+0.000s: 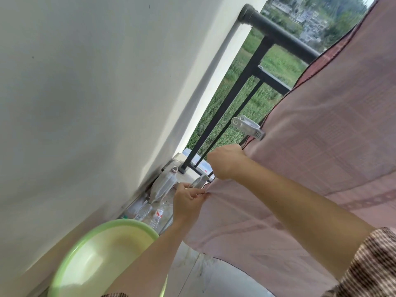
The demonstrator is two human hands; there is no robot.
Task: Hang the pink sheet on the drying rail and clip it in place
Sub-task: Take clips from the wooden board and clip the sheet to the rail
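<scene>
Basin [102, 254] lower left. Left hand [186, 200] held a clip [200, 182], nose toward upper right, and pinched the sheet [321, 146] hem. Right hand [225, 162] clenched on the hem. Best to keep the hem taut and seat the clip squarely. Sheet filled the right of frame, long axis seemingly along the rail [278, 34]; second clip [248, 127] already on.

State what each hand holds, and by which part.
Left hand: clip, by one end. Right hand: pink sheet, by its edge.
</scene>
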